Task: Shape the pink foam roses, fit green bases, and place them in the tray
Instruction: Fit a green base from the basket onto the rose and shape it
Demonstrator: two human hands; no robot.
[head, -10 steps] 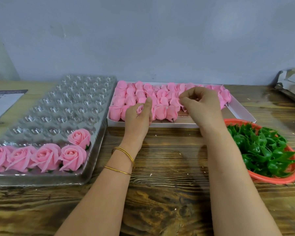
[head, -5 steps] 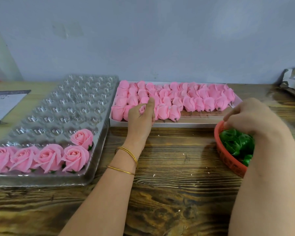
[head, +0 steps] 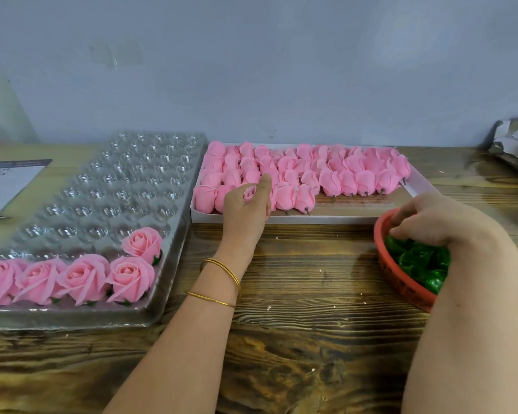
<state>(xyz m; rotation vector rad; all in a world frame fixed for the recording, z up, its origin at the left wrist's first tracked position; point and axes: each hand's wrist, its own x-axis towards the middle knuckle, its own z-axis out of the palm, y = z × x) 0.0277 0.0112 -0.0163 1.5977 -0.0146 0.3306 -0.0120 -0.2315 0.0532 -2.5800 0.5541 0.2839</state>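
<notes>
Wood worktop (head: pixel 296 294), grey wall (head: pixel 281 70). Left hand (head: pixel 245 204) at the box's (head: pixel 341 218) front edge, grip curled round a bud (head: pixel 249 192). Right hand (head: pixel 437 222) in the basket (head: pixel 401 282) right of the box, fetching among bases (head: pixel 416 258); I can't tell if its grip is pinching one. Next, I judge: seat base under bud.

Two thin gold bangles (head: pixel 210 299), left wrist
</notes>
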